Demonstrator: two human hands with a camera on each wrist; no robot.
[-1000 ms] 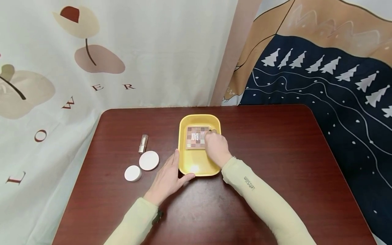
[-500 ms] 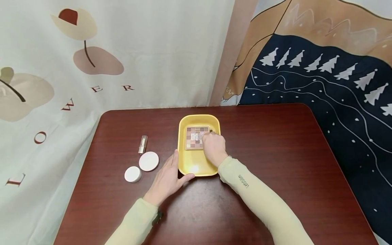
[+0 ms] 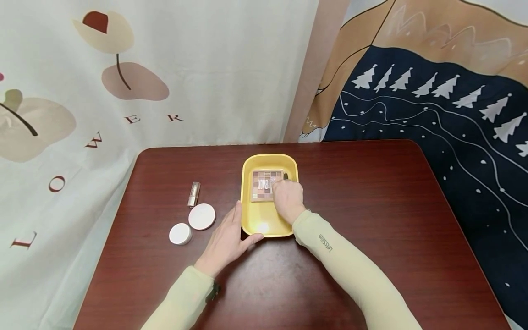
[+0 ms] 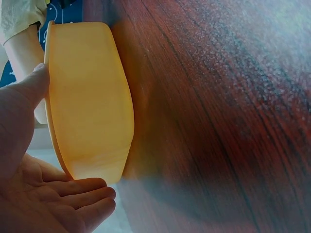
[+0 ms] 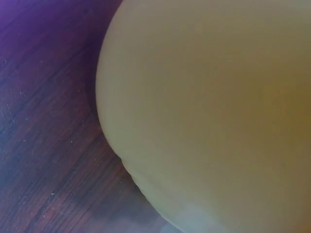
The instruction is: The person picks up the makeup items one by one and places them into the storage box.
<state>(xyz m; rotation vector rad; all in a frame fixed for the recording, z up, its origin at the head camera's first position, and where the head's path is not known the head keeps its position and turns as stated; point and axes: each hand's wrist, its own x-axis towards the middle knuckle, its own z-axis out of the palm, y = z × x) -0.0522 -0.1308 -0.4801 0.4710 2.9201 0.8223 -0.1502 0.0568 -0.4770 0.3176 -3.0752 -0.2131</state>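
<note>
A yellow tray (image 3: 264, 222) stands on the dark wooden table, with an eyeshadow palette (image 3: 261, 185) lying in its far part. My left hand (image 3: 224, 240) rests against the tray's near left corner, fingers along the left side and thumb at the front rim. In the left wrist view those fingers (image 4: 87, 194) are fairly straight beside the tray wall (image 4: 90, 97). My right hand (image 3: 288, 199), fingers curled, is inside the tray over the palette's right edge. A dark stick-like thing (image 3: 286, 176) pokes out beyond its knuckles; the rest is hidden by the hand.
Left of the tray lie a lipstick tube (image 3: 194, 194), a round white compact (image 3: 202, 217) and a small white jar (image 3: 180, 234). Patterned curtains (image 3: 227, 68) hang behind the table (image 3: 371, 192). A pale sleeve (image 5: 204, 107) fills most of the right wrist view.
My right hand has shifted slightly left over the palette, and more of the dark stick's end shows above it. The left hand and tray stay in place.
</note>
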